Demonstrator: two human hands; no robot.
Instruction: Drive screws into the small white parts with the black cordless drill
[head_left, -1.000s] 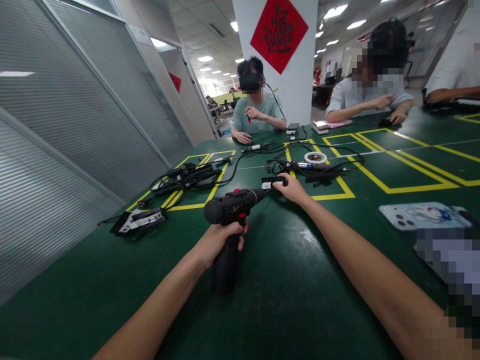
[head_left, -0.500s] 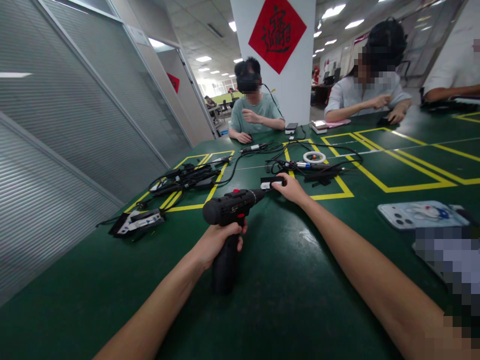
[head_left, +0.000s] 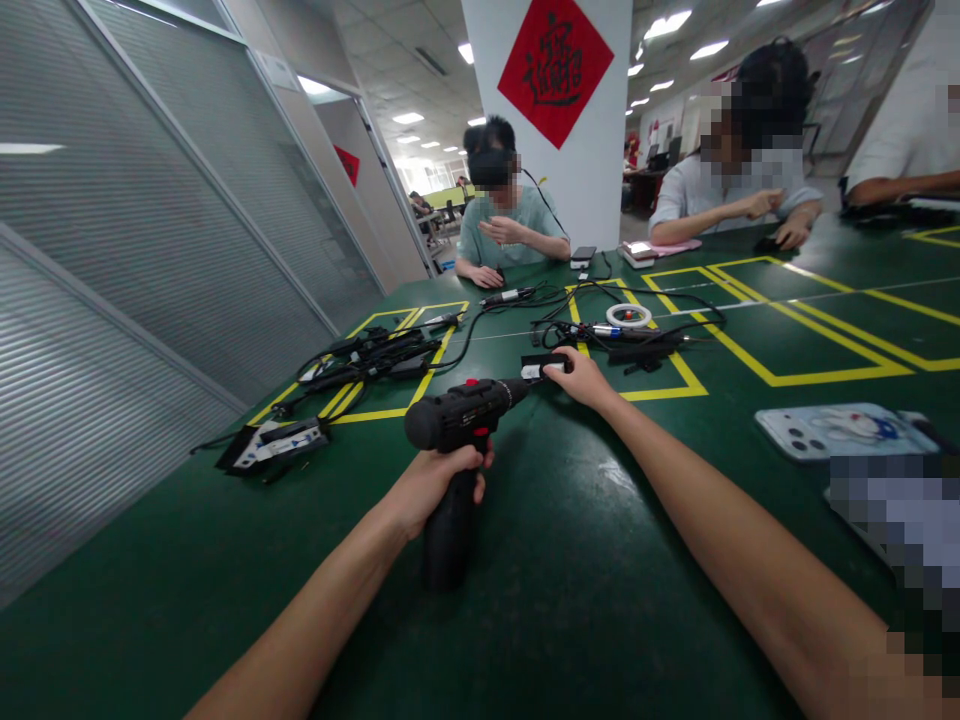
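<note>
The left hand [head_left: 435, 490] is closed round the grip of the drill [head_left: 457, 415], fingers wrapped on the far side; the drill stands upright, nose towards the part [head_left: 533, 369], though I cannot tell whether its foot rests on the table [head_left: 555, 600]. The right hand [head_left: 583, 378] pinches the far end of the part, thumb over its white face, the gap between thumb and fingers just wide enough for it; the part lies ahead of the chuck [head_left: 514, 391], just beside its tip; whether a bit meets it is too small to tell.

Very little has changed over the last second: both hands, drill and part keep their places, so the work looks like a steady hold with the two lined up, rather than a reach; whether the chuck is spinning cannot be seen. The clearest shift is across the table, where the co-worker's headset [head_left: 491, 168] has moved slightly; it does not touch the work. The cables [head_left: 375, 350], ring [head_left: 628, 316] and phone [head_left: 847, 432] lie where they were, apart from both hands.
</note>
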